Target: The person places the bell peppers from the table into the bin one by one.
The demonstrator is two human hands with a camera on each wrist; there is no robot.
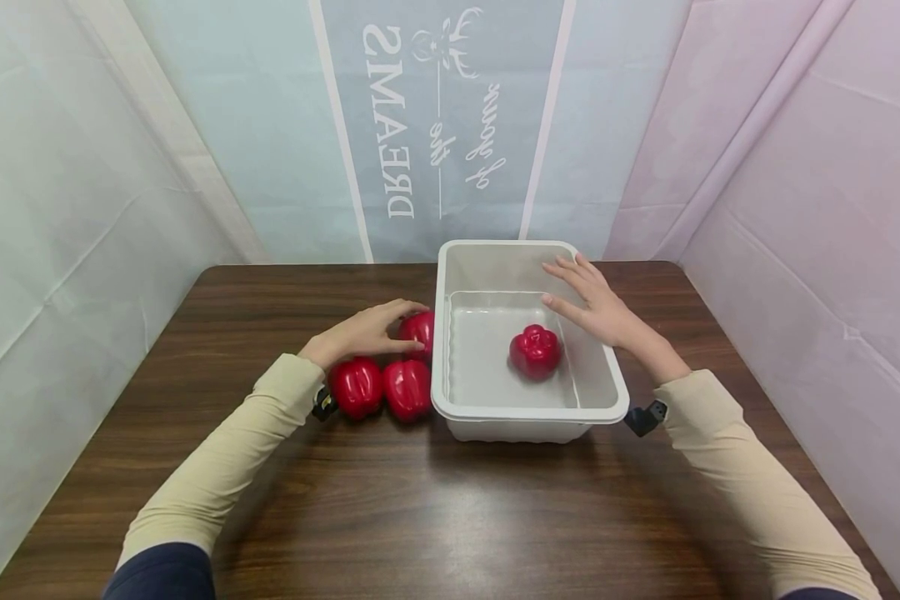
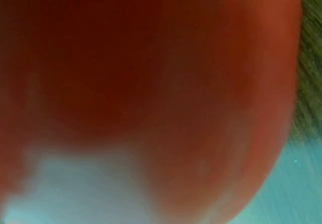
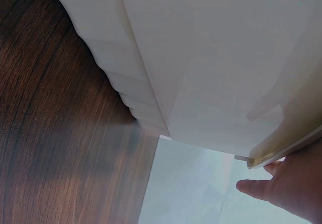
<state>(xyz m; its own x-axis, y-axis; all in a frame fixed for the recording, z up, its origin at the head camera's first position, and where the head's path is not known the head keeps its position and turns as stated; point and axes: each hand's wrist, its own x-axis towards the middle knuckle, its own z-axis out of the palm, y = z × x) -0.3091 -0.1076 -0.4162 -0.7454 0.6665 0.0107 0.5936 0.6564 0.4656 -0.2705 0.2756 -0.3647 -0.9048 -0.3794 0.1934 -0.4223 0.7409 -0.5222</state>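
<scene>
My left hand (image 1: 363, 330) grips a red bell pepper (image 1: 417, 332) just left of the grey plastic bin (image 1: 528, 414), thumb on the near side and fingers over the far side. Two more red bell peppers, one at the left (image 1: 357, 387) and one beside the bin (image 1: 408, 390), lie nearer the front. Inside the bin sits a single red pepper (image 1: 536, 352). My right hand (image 1: 592, 300) spreads its fingers over the bin's far right rim, holding nothing. A blurred red pepper (image 2: 201, 83) fills most of the left wrist view.
Everything stands on a dark wood-grain table (image 1: 450, 517). Behind it hangs a pale cloth with mirrored lettering (image 1: 390, 125), and white sheets (image 1: 810, 250) close off both sides. The right wrist view shows the bin's outer wall (image 3: 201, 73) above the tabletop.
</scene>
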